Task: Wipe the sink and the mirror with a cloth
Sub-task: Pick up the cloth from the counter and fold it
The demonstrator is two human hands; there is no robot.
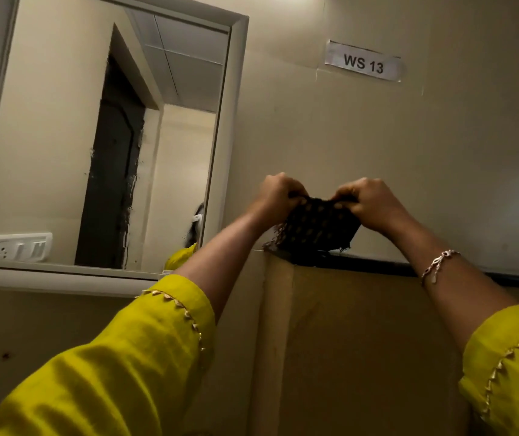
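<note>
Here both hands, left [278, 191] and right [368, 202], fingers clenched on dark cloth [318, 226] top edge, beside mirror [101, 136].

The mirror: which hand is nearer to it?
Left. The left hand grips the dark cloth just right of the mirror frame; the right hand holds the cloth's far side, farther right.

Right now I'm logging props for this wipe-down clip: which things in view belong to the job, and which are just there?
Part of the job:
- dark cloth, gripped along its top edge by the left hand and the right hand
- mirror, on the wall left of the hands

Just there:
- WS 13 label on the wall
- brown box below the cloth
- bracelet on the right wrist

The sink is not in view.
</note>
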